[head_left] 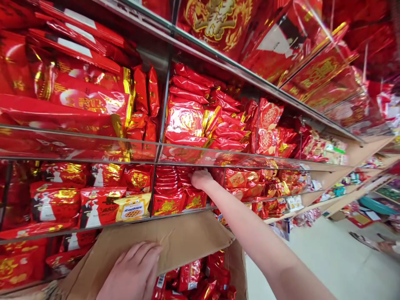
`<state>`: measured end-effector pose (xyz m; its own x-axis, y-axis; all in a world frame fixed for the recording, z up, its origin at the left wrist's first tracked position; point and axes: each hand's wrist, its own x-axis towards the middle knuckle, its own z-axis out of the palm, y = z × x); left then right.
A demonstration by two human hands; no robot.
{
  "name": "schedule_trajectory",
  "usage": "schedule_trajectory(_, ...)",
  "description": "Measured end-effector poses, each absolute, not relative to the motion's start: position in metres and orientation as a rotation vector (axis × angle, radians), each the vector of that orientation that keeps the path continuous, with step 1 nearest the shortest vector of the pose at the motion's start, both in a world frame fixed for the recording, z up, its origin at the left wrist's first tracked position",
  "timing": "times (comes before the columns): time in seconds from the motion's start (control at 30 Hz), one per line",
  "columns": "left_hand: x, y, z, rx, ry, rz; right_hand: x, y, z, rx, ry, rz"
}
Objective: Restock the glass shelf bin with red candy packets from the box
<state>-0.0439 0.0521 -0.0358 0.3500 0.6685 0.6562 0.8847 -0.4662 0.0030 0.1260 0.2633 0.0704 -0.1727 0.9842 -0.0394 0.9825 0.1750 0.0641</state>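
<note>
My right hand [201,179] reaches into a lower shelf compartment, against a stack of red packets [165,179]; its fingertips are hidden among them, so what it grips, if anything, does not show. Below, my left hand [134,271] lies with its fingers together on the cardboard flap [184,235] of an open box. Red packets [190,275] with white labels fill the part of the box that shows. Red and gold packets [168,203] stand at the front of the compartment, just under my right hand.
Shelves of red packets run left to right, with clear front rails [200,154] above my right hand. A yellow cookie packet [133,207] stands left of the divider. Pale floor [331,262] lies at the lower right, and part of a person's foot [364,241] shows there.
</note>
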Motion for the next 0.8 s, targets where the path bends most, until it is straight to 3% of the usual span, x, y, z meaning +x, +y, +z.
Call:
schedule_trajectory(0.53,-0.044,0.057,-0.031,-2.219,-1.287,-0.79,0.141,0.241,0.069,1.86,2.687,-0.082)
schedule_trajectory(0.67,-0.049,0.052,-0.031,-2.241,-1.228,-0.752,0.152,0.185,0.075,1.878,2.923,0.008)
schedule_trajectory(0.8,-0.052,0.033,-0.041,-2.362,-0.93,-0.885,0.172,0.091,0.052,1.248,3.464,-0.336)
